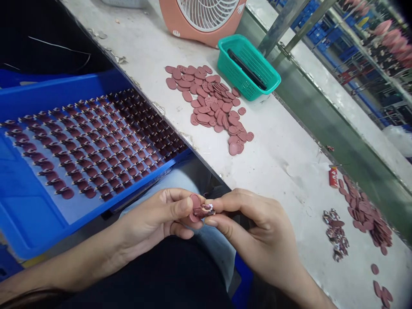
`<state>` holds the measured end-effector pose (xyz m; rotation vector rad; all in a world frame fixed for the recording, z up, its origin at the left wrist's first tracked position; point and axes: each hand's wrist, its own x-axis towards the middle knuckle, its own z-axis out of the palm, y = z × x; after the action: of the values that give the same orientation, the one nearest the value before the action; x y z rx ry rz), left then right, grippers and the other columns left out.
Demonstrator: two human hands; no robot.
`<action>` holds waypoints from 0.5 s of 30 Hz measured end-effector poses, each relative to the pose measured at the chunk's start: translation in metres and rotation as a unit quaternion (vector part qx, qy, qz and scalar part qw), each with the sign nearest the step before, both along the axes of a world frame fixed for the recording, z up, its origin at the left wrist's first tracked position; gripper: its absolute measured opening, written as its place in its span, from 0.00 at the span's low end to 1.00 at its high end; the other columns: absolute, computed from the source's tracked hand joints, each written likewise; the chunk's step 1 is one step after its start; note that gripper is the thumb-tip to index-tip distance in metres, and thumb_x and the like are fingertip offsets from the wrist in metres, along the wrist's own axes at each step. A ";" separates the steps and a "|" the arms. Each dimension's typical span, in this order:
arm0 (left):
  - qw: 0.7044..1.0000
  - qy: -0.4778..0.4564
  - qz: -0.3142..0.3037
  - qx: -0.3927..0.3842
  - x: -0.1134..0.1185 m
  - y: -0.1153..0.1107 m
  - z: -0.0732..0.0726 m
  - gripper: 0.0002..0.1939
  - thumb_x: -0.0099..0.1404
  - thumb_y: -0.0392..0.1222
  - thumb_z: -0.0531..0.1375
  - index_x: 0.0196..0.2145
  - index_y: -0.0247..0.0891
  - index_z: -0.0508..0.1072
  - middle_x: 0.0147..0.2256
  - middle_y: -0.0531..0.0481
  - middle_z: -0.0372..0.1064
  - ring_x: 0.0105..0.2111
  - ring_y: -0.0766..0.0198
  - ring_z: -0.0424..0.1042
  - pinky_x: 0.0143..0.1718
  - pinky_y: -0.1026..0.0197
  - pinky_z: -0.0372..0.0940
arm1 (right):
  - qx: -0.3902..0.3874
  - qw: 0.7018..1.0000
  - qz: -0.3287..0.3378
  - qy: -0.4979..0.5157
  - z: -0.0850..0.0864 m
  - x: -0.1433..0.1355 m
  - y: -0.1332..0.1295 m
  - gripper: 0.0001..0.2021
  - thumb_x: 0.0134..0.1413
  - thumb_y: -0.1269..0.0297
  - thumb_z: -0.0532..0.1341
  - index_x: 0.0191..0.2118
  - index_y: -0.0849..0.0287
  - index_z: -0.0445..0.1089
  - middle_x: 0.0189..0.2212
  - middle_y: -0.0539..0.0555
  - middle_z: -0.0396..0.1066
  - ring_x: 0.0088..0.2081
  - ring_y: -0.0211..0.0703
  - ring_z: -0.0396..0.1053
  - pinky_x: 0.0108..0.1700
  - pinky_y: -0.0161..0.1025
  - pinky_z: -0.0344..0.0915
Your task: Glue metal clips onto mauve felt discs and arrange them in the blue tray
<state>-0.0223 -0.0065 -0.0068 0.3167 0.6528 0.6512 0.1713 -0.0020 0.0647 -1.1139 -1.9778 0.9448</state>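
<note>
Reddish-brown small part (200,211), one: was pinched between left hand (157,212) and right hand (257,227), above the lap (220,249). Blue tray (35,231), left: held rows of assembled pieces (96,148). Table (280,159): bore heaped oval discs (203,117) near green basket (233,79).

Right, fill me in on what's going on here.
A person holds a small brown piece in front of their lap, the left hand gripping it and the right hand pinching its other end. Rows of similar pieces fill much of the blue tray on the left. Loose brown discs lie heaped on the table.
</note>
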 end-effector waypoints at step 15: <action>1.000 0.000 0.021 -0.012 0.003 -0.002 0.003 0.15 0.49 0.50 0.76 0.29 0.37 0.82 0.25 0.52 0.75 0.24 0.72 0.72 0.24 0.74 0.69 | 0.061 0.997 0.041 -0.039 0.005 0.001 -0.002 0.06 0.57 0.77 0.67 0.41 0.65 0.75 0.33 0.51 0.80 0.33 0.32 0.76 0.38 0.29 0.72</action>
<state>-0.0194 -0.0081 -0.0039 0.2819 0.6679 0.6830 0.1723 -0.0036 0.0695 -1.0219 -2.1275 0.8207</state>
